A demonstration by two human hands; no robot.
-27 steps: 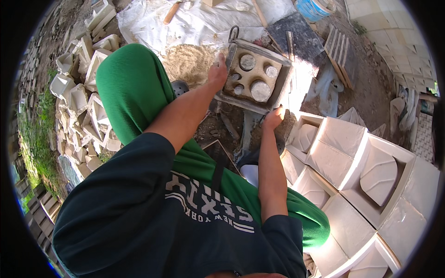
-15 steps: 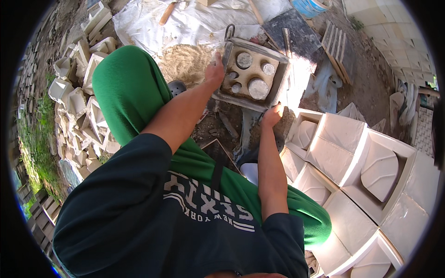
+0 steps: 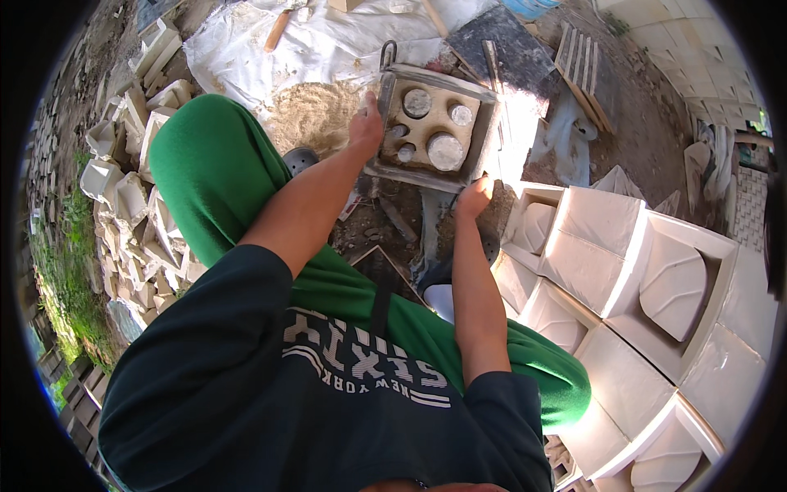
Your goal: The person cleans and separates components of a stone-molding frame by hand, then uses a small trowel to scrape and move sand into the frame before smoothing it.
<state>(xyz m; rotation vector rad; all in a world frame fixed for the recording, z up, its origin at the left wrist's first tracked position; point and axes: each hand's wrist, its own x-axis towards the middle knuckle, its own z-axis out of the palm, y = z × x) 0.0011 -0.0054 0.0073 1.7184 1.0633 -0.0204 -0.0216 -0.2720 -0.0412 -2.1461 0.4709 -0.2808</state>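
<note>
Mould (image 3: 484,135), left hand (image 3: 366,129) and right hand (image 3: 475,197) have slid left in view (sand (image 3: 316,115) too). White castings (image 3: 594,220): cut off right, count unsure. One dark shirt (image 3: 352,426), pale lettering. One mould, ahead: right closed on near corner; left against side wall, grip hidden, can't tell. Blue bucket (image 3: 533,6), cropped. Five plugs (image 3: 445,152) inside.

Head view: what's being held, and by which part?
The square grey frame with round plugs: left hand on its left side, right hand at its near right corner. Undersides hidden.
</note>
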